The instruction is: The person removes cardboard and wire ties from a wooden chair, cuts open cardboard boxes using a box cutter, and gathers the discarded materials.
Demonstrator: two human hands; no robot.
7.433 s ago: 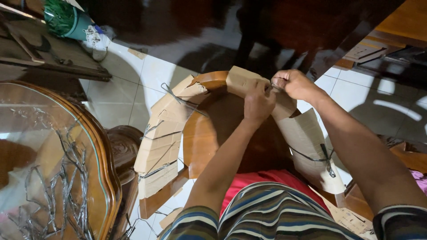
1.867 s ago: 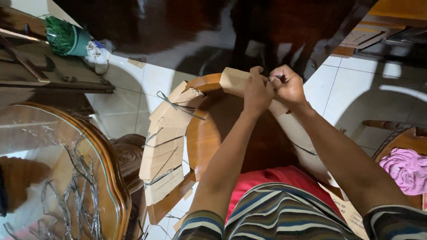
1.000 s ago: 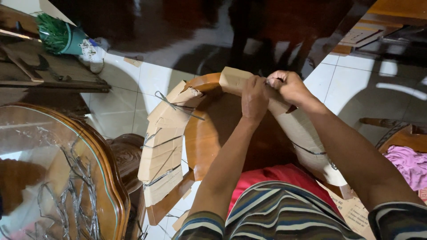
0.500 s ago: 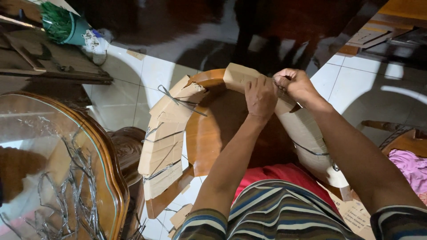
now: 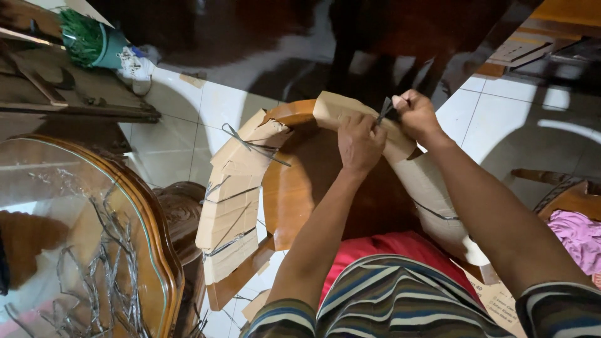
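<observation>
While the left side of the curved wooden chair back [image 5: 285, 188] already carries tied cardboard strips [image 5: 231, 200], the left hand [image 5: 360, 143] presses a top cardboard piece [image 5: 338, 109] flat and the right hand [image 5: 414, 114] pinches dark string [image 5: 383, 112]; the knot looks unfinished, beside a glass-topped table [image 5: 75, 238].

A single camera, worn on the person's head, looks steeply down over the chest and both forearms onto the tiled floor [image 5: 188, 134]. It sits close: the striped sleeves fill the lower edge of the view, and the hands come near the middle. A glass-topped desk [image 5: 81, 250] crowds the left side. No second view shares the scene.
</observation>
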